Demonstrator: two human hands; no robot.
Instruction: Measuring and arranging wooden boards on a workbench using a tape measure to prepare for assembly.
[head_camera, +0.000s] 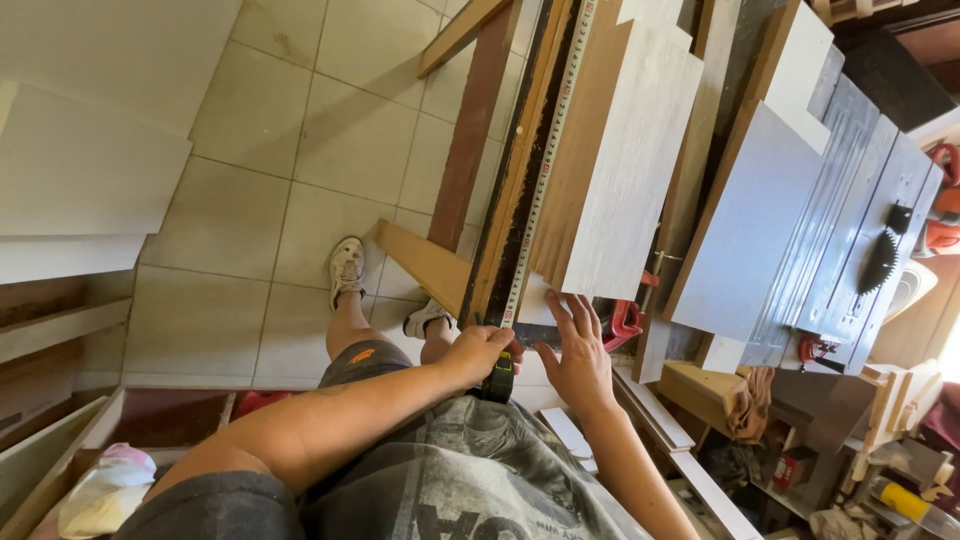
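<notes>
Just under the left hand (483, 350) fingers (closed): tape measure (499, 378).

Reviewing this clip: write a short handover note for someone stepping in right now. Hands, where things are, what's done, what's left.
Left hand: grips the tape measure case at the near end of the bench.
Right hand: open, fingers flat on the near end of the pale board.
Tape blade: already pulled out, running along the dark rail beside the board, away from the person.
Table saw blade sits to the right, clear of both hands.
Left: no pencil or mark is visible on the board yet.
</notes>
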